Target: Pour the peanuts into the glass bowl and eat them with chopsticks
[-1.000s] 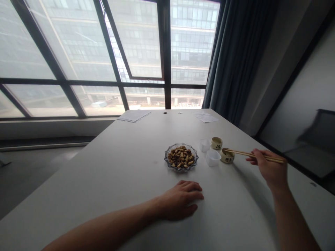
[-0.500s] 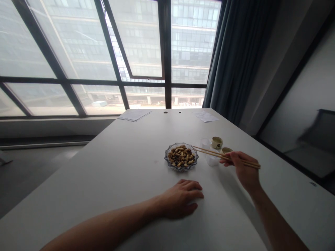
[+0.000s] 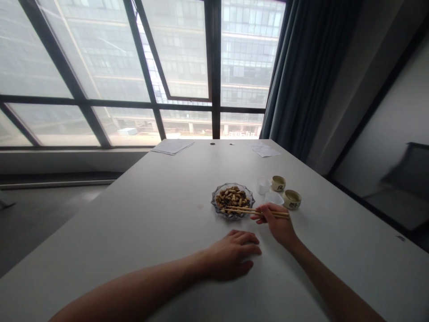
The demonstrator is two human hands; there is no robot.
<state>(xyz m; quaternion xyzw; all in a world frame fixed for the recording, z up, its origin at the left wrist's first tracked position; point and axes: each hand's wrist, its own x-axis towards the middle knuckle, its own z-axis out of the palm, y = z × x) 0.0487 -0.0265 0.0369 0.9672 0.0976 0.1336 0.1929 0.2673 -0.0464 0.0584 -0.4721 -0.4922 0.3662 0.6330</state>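
My right hand (image 3: 279,226) has swung left, bringing the chopsticks (image 3: 243,208) over the peanuts (image 3: 231,196) in the bowl (image 3: 214,207).
Its fingers pinch the chopsticks; my left hand (image 3: 231,256) lies spread, palm down on the table (image 3: 161,214).

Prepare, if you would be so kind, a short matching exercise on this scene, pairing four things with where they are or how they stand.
Things:
1. left hand
2. right hand
3. glass dish
4. curtain

Places and states:
A. hanging beside the window
B. containing peanuts
C. palm down on the table
D. gripping chopsticks

Right pairs: 1-C, 2-D, 3-B, 4-A.
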